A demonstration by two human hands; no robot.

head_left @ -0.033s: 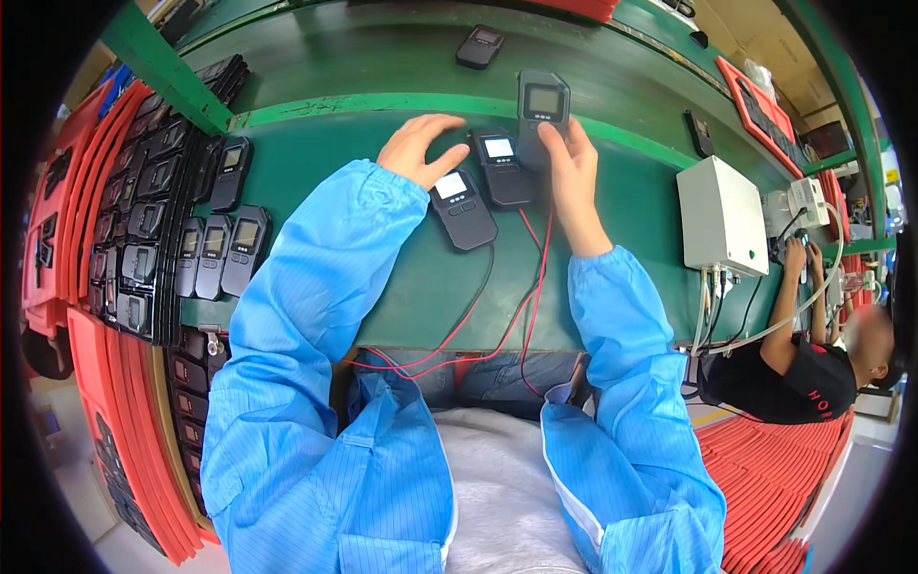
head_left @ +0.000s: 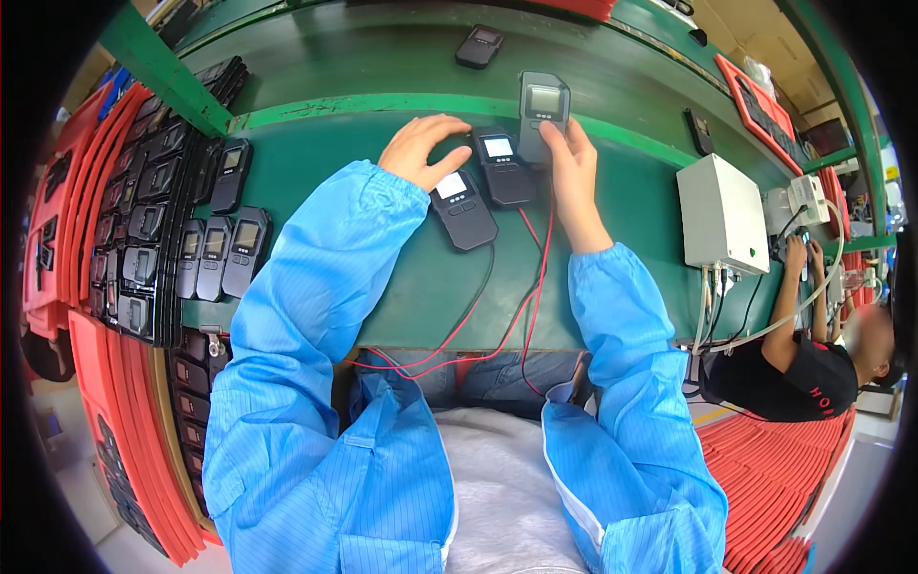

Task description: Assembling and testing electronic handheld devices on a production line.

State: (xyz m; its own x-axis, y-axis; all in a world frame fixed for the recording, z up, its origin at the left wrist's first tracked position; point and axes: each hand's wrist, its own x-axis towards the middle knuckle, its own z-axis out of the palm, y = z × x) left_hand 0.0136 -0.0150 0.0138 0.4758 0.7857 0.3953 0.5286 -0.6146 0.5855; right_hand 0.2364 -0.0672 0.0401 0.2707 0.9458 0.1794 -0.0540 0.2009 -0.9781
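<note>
My right hand [head_left: 578, 187] holds a dark handheld meter [head_left: 534, 139] upright, its thumb on the front just below the small grey screen. A second meter [head_left: 508, 182] with a lit white screen lies beside it on the green bench. Nearer to me is a third meter [head_left: 464, 228], also lit. My left hand [head_left: 413, 153] rests by the top of this third one, thumb and fingers apart, gripping nothing. Red and black wires [head_left: 508, 344] run from the lower ends of the two lit meters over the bench's front edge.
Several more meters [head_left: 246, 244] stand at the left beside stacked black trays [head_left: 153, 225] and red trays [head_left: 124, 421]. A single meter [head_left: 480, 46] lies at the back. On the right are a white box [head_left: 717, 215] with cables and a co-worker in a black shirt [head_left: 794, 378].
The screen of the meter in my right hand looks slightly lighter. Both hands stay almost where they were.
</note>
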